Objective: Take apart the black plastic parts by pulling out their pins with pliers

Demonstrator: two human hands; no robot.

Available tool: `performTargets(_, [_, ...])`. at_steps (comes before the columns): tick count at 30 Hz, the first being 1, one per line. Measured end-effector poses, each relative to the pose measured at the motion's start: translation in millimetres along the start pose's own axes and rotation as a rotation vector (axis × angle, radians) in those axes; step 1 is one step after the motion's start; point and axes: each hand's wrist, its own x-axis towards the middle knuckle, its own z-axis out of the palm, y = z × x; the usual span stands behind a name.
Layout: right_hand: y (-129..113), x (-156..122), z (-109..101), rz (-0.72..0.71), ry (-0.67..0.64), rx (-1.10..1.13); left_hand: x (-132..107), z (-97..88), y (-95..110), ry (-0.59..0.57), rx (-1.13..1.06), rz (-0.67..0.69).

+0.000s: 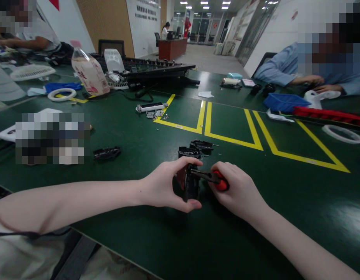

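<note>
Between thumb and fingers, my left hand (171, 186) grips a black plastic part (192, 188), held upright just over the green table. My right hand (238, 190) is closed round the red handles of pliers (221, 180). The dark jaws of the pliers point left and meet the upper end of the black part; exactly what they bite on is too small to tell. Right behind my left hand lie two similar black plastic pieces (201, 146) with thin metal pins beside them. Another black piece (106, 153) rests farther left.
Yellow tape (234, 139) marks bays on the green table (133, 147). Small metal pieces (154, 114) lie near a white-and-black bar (152, 107). A bottle (90, 72) stands back left. At right are a blue tray (285, 102), a tape roll (341, 134) and a person in blue sleeves.
</note>
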Motion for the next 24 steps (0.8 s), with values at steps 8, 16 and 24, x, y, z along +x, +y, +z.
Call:
performTargets(8, [4.2,-1.1,3.4,0.037,-0.034,0.120,-1.1,1.2,-4.6,0.011,0.079,0.060])
performTargets(16, [3.6,2.1,0.9,0.023,-0.018,0.168,1.8,-3.1,3.1,-0.056,-0.167,-0.099])
performTargets(24, [1.8,2.4,-1.1,0.013,0.006,0.152,6.1,-9.3,-5.8,-0.093,-0.390,-0.140])
